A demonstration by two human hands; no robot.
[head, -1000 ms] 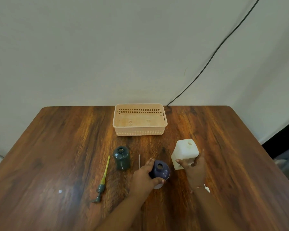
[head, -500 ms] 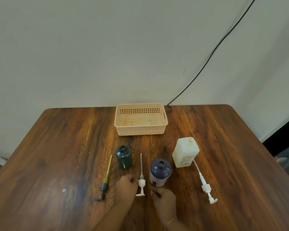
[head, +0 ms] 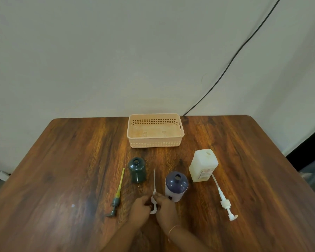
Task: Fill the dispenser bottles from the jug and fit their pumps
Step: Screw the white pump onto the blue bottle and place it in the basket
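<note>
Three open containers stand on the wooden table: a dark green bottle, a navy-topped bottle with a white body, and a white square jug. A small white pump lies between the green and navy bottles; my left hand and my right hand both close around its head. A green pump with a yellow tube lies left of the green bottle. A larger white pump lies right of the navy bottle, its tube reaching to the jug.
A peach plastic basket sits at the table's far edge, against the wall. A black cable runs down the wall to behind the table. The table's right edge drops off near a dark floor area.
A second ago my left hand held the navy bottle and my right hand held the jug. Both let go and drew back, and now meet on the small white pump.
</note>
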